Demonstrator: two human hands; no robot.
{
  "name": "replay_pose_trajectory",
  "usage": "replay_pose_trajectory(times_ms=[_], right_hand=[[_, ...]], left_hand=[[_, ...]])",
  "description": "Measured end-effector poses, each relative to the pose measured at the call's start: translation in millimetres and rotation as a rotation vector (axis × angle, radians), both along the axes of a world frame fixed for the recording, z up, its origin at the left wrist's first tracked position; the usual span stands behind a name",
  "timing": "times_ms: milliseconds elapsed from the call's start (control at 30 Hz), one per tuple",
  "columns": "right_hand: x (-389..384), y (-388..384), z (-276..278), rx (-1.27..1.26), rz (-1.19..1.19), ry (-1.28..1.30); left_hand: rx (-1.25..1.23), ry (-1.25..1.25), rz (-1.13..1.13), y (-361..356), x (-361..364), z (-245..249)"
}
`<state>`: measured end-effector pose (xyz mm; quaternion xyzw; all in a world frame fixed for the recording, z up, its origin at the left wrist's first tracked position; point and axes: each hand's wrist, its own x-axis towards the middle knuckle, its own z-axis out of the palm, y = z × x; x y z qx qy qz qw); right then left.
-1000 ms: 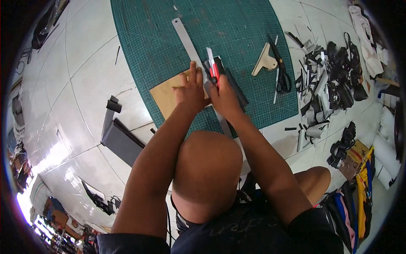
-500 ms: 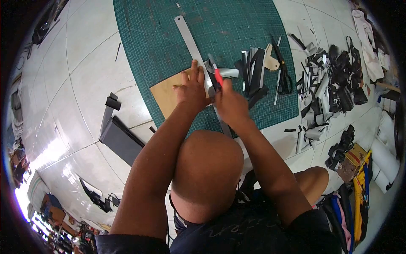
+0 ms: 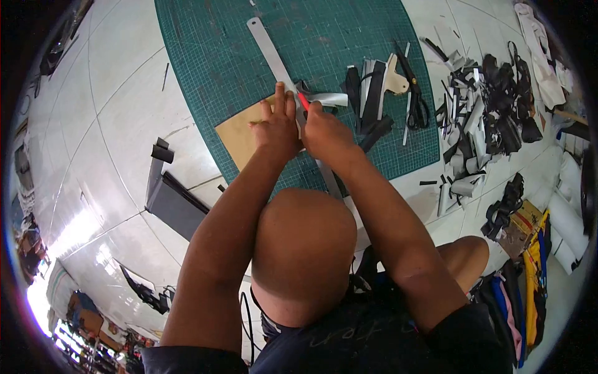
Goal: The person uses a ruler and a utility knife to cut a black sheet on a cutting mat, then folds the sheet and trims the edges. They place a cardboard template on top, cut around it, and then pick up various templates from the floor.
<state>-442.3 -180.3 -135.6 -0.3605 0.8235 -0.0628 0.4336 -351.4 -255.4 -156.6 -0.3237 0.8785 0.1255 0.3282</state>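
My left hand [image 3: 278,128] lies with fingers spread, pressing on a steel ruler [image 3: 266,50] and a tan board [image 3: 238,134]. Closed around a red-handled cutter knife [image 3: 303,101], my right hand [image 3: 329,132] is right beside the ruler's right edge. The blade tip is hard to make out. Just beyond the knife, a silver-and-black strip of material [image 3: 330,99] curls up from the ruler's edge. The ruler's near end reaches toward my knee. All of this rests on a green cutting mat [image 3: 212,56].
Black and silver strips [image 3: 374,93], a beige piece [image 3: 395,78] and black scissors [image 3: 416,100] lie on the mat's right side. A heap of scraps [image 3: 473,118] covers the floor further right. Folded dark grey material [image 3: 177,206] lies on the tiles at left.
My right hand has brought the knife left, up against the ruler, where its blade earlier stood out beyond the edge. My left hand still presses the ruler. The whole view has shifted slightly.
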Motion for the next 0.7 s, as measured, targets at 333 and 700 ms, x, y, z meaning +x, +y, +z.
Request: replay_pose_trajectory(times_ms=[333, 700], right_hand=[[30.7, 123.0, 27.4, 0.286, 0.026, -0.055], [17.1, 21.8, -12.4, -0.113, -0.145, 0.034]], left_hand=[[0.012, 0.081, -0.005, -1.3, 0.3, 0.8], [-0.002, 0.08, 0.04, -1.9, 2.7, -4.2]])
